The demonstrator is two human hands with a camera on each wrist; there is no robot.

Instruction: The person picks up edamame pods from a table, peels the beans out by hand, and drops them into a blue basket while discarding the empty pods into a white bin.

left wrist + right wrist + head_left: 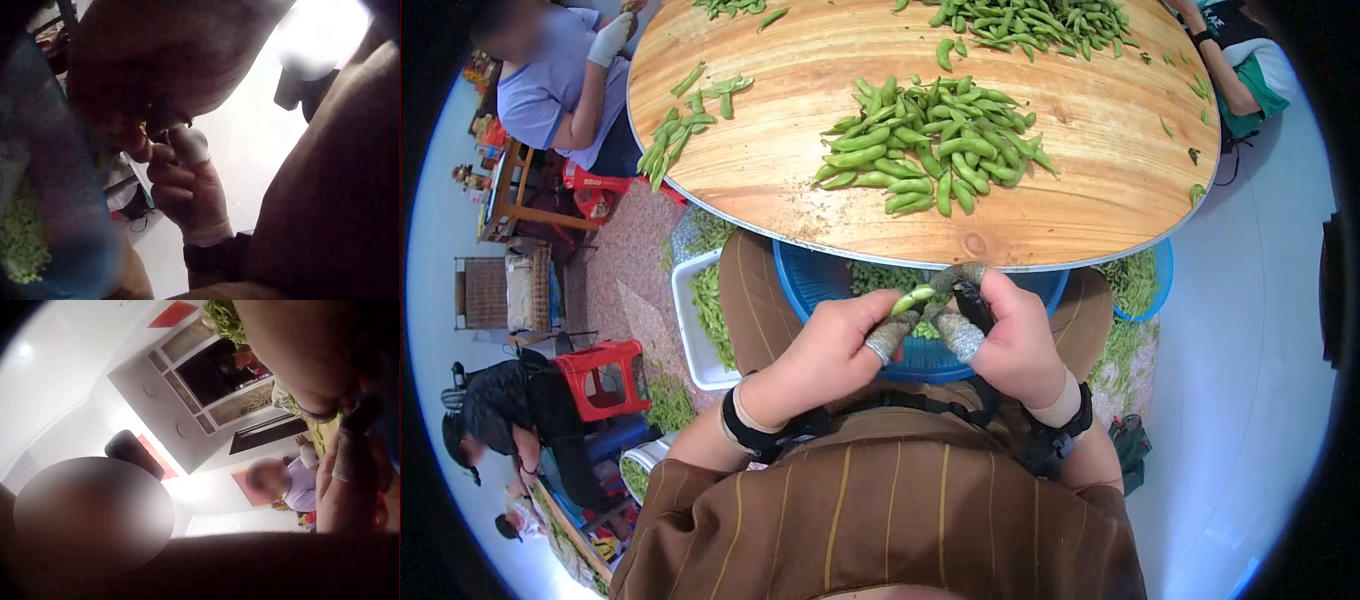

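Observation:
Between both hands, just below the table's near edge, is a green pod. My left hand pinches its left end between thumb and finger. My right hand, with wrapped fingertips, is curled at the pod's other end, touching it. Grey wrapping covers fingertips of both hands. Under them a blue basin holds loose green beans. A heap of pods lies on the wooden table. In the left wrist view the right hand shows beyond the dark left hand; the pod is hardly visible.
More pods lie at the table's far side and a small pile at its left. A white tub stands left of my legs, a blue basket at the right. One person sits at the left, another at the right.

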